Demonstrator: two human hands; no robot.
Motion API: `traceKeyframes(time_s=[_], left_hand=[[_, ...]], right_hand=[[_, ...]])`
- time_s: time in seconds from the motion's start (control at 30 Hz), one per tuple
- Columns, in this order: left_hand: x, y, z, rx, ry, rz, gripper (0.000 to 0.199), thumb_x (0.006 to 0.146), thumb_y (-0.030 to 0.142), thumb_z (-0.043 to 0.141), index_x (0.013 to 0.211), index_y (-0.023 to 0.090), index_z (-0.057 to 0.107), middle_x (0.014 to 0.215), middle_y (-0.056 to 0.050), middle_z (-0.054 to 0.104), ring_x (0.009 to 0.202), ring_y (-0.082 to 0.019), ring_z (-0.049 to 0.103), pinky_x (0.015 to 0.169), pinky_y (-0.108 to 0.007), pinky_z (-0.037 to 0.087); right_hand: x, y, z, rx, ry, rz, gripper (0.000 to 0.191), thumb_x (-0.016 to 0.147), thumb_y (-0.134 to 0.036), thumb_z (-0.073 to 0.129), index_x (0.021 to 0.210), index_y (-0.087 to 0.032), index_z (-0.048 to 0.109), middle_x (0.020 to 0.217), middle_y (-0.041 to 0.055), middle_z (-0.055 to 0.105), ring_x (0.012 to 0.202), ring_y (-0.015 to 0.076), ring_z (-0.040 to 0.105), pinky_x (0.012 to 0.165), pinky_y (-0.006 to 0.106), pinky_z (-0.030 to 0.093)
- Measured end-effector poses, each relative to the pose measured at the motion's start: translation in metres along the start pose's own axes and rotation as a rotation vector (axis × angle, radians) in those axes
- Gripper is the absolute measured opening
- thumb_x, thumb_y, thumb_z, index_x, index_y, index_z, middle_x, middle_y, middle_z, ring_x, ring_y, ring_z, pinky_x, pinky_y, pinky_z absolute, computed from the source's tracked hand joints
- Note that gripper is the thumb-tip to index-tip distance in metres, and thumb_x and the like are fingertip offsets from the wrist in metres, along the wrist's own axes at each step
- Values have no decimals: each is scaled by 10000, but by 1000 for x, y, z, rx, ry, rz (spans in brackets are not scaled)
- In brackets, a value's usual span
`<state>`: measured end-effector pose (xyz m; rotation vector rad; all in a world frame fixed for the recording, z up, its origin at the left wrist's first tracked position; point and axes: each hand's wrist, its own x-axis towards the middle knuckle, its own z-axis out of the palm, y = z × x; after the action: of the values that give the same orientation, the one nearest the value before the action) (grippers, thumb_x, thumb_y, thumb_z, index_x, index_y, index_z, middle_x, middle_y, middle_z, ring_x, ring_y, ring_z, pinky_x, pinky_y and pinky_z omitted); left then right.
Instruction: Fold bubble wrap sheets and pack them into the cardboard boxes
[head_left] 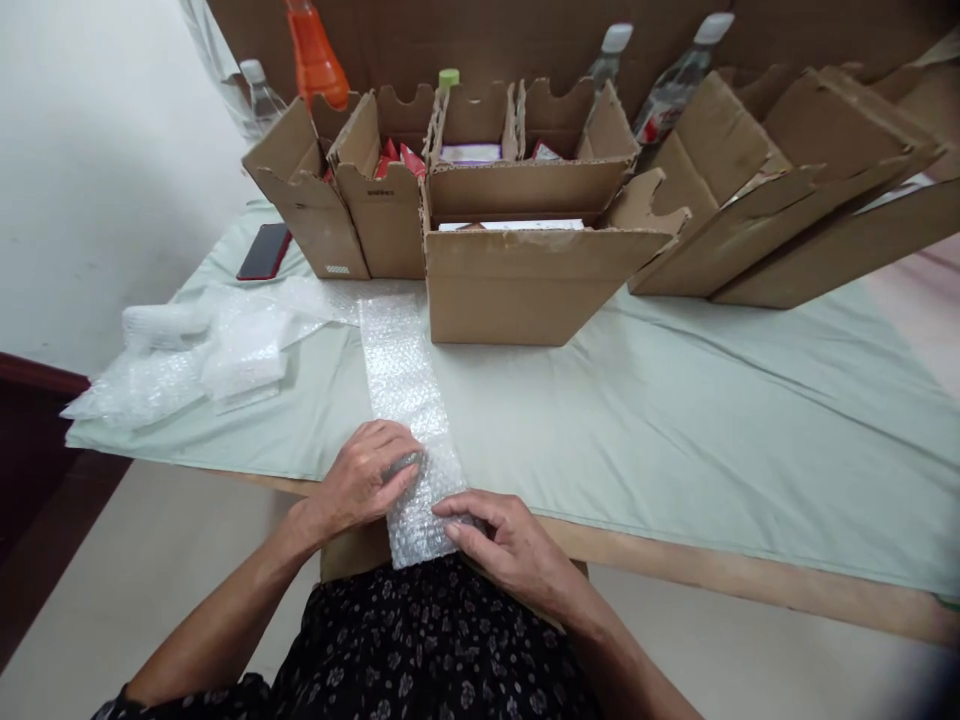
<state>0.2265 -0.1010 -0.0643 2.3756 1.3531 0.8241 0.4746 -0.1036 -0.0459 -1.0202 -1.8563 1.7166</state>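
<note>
A long strip of bubble wrap [409, 385] runs from near the cardboard boxes down over the table's front edge. My left hand [370, 472] rests on the strip's left side, its fingers bent and its thumb apart from them. On the right side of the strip's lower end lies my right hand [506, 540], with thumb and index finger apart on the plastic. Neither hand is closed round anything. The lower end of the strip looks doubled or thicker; whether something lies inside it I cannot tell.
More bubble wrap [244, 345] is heaped at the left, near a dark phone [264, 251]. Several open cardboard boxes [532, 285] line the back of the cloth-covered table [712, 430]. Behind them stand bottles, one holding orange liquid [319, 60].
</note>
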Motion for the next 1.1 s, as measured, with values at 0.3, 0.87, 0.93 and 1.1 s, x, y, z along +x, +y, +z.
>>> traceKeyframes(time_s=[0.3,0.87,0.93,1.1], left_hand=[[-13,-16,-10,-564,3,-233,475,1044,472,569,1456,238,594,1180,-107,774,1185,-284,684,1069,-480,497],[-17,-11,18,-43,545,-449,535,951,206,606,1480,187,527,878,-5,701,908,-186,694,937,-374,556],[-15,-10,19,108,554,-416,541,934,168,589,1472,179,529,851,-2,692,859,-194,677,936,-404,548],[-14,-13,20,250,475,-395,534,914,141,592,1445,165,541,830,-7,690,821,-214,646,903,-420,526]], right_hand=[[15,1,8,462,-14,110,352,896,-492,754,1108,-211,764,885,20,723,666,108,588,681,276,501],[51,9,-7,193,344,-155,667,1009,-371,628,1610,-256,365,1138,82,766,891,172,737,743,324,597],[50,7,-9,-40,373,-277,554,1016,-306,606,1552,-272,467,1183,82,764,1000,193,732,827,362,607],[59,12,-1,-715,285,-538,344,967,-167,605,1295,-217,695,1363,124,717,1321,305,619,1032,511,551]])
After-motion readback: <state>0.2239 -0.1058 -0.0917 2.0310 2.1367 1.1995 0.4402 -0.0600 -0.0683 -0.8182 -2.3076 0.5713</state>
